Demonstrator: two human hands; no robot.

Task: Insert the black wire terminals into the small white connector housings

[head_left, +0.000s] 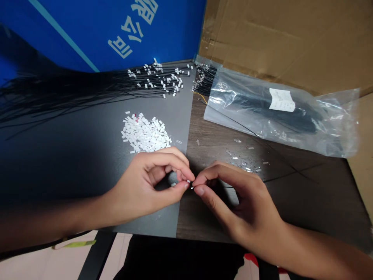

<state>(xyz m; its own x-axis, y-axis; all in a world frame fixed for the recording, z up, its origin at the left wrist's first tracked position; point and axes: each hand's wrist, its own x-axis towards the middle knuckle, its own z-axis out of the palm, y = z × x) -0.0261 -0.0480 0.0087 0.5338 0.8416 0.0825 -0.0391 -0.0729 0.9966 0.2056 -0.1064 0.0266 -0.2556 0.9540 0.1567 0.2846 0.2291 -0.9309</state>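
Blue printed box panel (96,31) stands along the far left edge of the bench, behind a dark grey mat (72,167). Long thin black wires (87,85) fan across the mat's far side, many ending in small white connector housings (163,79). Nearer, a loose heap of white connector housings (145,134) sits on the mat. Left hand (145,182) is at the near edge of the heap, thumb and index pinched together on one tiny white connector housing (188,181). Right hand (236,198) is just beside it, thumb and index clamped on a thin black wire (233,186), its metal-tipped end almost touching the housing. Exact contact is too small to tell. Loose housings and tiny metal bits (241,161) lie on the brown wood bench (198,221) to the right. Beyond, a clear plastic bag (262,109) of black wires with a white paper label (281,100) rests against a cardboard sheet (291,39).
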